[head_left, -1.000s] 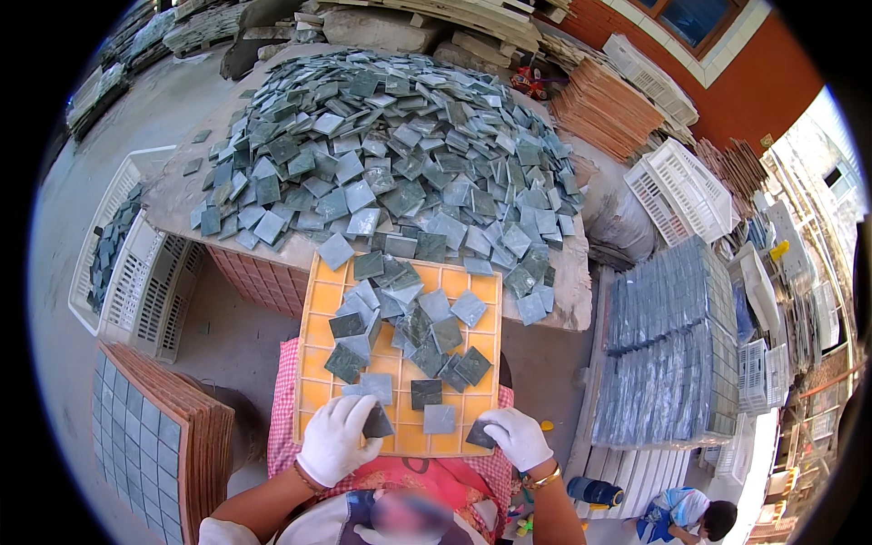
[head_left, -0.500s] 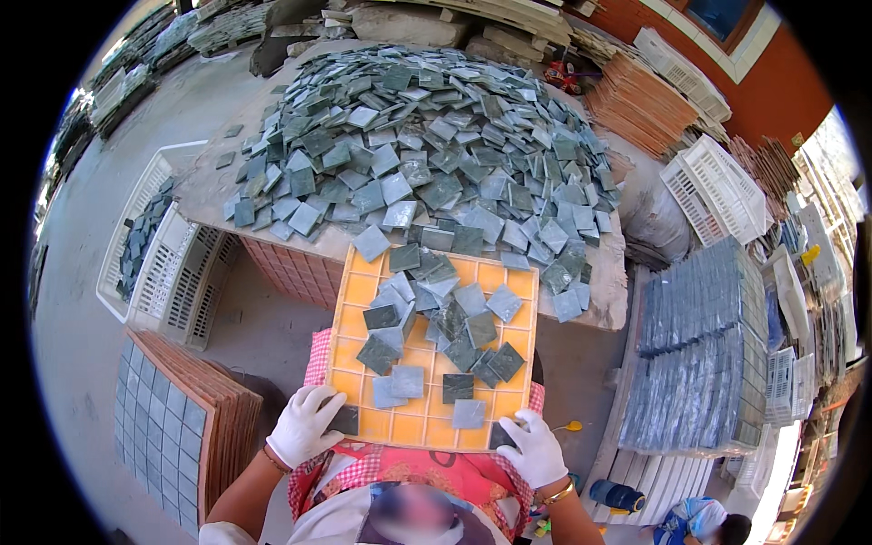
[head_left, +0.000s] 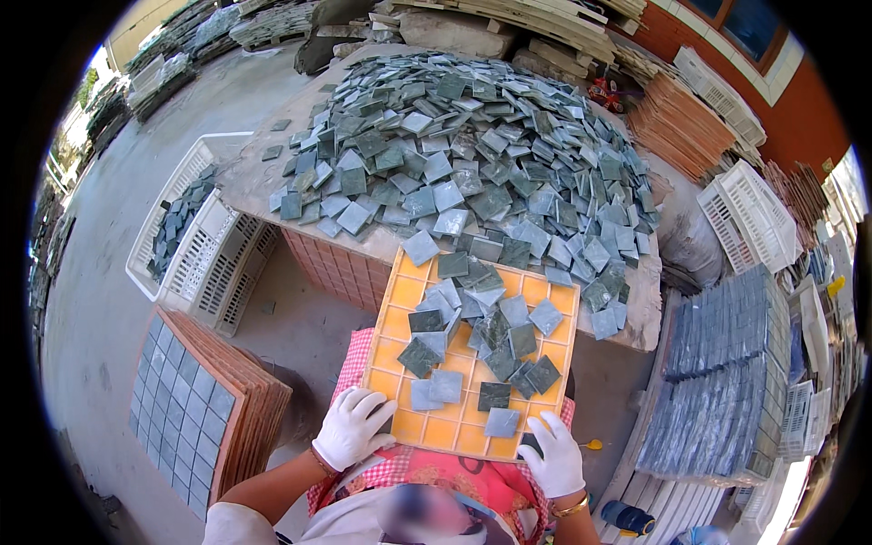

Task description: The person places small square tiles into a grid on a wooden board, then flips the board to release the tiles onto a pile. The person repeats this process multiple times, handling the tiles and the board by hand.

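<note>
A yellow tray (head_left: 431, 425) with a raised grid of pale ribs lies tilted across my lap, its far edge against the stone-covered table. Loose square grey-green stone tiles (head_left: 495, 329) are heaped over its middle and far part; a few lie singly nearer me. My left hand (head_left: 352, 429), in a white glove, grips a dark tile (head_left: 387, 423) at the near left corner, fingers bent over it. At the near right corner my gloved right hand (head_left: 554, 457) holds another dark tile (head_left: 530, 442), mostly covered by the fingers.
A large heap of tiles (head_left: 472, 145) covers the table (head_left: 254, 186) ahead. White crates (head_left: 204, 250) stand at the left, near a stack of tiled boards (head_left: 195, 409). Wrapped tile stacks (head_left: 718, 381) and a dark bottle (head_left: 627, 517) are at the right.
The whole scene has shifted right and slightly down in view as my head turned. Both hands stay at the tray's near corners, and the tiles on it lie as before.
</note>
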The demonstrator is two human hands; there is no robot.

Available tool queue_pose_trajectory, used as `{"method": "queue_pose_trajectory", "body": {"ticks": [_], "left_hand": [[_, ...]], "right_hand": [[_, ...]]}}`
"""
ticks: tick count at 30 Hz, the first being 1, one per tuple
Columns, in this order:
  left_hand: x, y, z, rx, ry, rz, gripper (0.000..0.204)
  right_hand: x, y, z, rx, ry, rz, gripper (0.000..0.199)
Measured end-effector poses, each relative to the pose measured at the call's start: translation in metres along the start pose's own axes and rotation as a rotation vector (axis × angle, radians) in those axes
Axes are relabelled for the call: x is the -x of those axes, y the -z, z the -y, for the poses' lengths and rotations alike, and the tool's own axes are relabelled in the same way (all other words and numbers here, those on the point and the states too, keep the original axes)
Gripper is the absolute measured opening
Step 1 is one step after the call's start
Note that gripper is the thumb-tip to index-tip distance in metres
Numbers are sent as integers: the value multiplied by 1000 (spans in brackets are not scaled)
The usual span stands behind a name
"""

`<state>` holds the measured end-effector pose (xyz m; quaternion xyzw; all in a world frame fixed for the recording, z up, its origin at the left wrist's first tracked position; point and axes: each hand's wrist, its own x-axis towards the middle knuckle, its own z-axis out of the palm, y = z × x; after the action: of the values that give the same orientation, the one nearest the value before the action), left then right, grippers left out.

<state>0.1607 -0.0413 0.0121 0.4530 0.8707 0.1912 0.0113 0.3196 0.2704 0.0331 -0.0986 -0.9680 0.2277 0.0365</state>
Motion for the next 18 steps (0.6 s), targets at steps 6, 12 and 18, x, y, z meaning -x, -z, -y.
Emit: {"method": "queue_pose_trajectory", "body": {"ticks": [6, 12, 18], "left_hand": [[4, 2, 2, -4, 49, -64, 56], [21, -20, 45, 68, -48, 85, 60], [12, -11, 36, -111, -4, 246, 68]], "right_hand": [[3, -1, -8, -7, 8, -63, 42], [-17, -3, 6, -123, 57, -73, 35], [-62, -12, 5, -7, -51, -309, 39]]}}
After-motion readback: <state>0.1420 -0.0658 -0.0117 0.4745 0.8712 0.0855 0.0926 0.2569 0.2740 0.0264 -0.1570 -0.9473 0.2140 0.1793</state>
